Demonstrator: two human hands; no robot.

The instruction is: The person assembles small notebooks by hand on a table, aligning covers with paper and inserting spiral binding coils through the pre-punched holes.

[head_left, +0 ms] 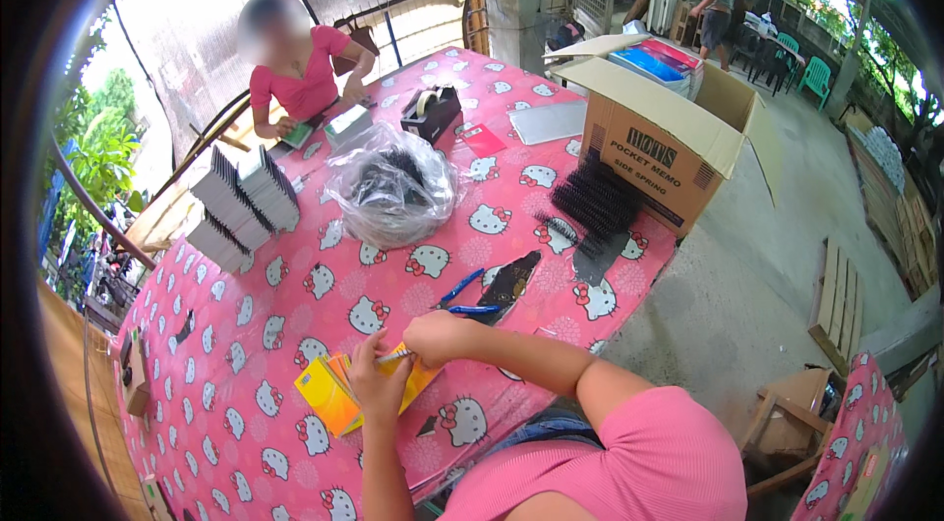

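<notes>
My left hand (377,381) grips a small stack of yellow and orange notepads (334,395) lying on the pink cartoon-cat tablecloth (275,324). My right hand (438,336) pinches a thin spiral binding wire (393,356) at the pad's top edge. Just beyond my right hand lie blue-handled pliers (462,297) and a black strip of binding coils (511,282).
A clear bag of black coils (393,189), rows of stacked white pads (241,206), a tape dispenser (431,111) and loose black spirals (595,206) sit on the table. An open cardboard box (669,143) stands at the right. A person in pink sits across; another stands far back.
</notes>
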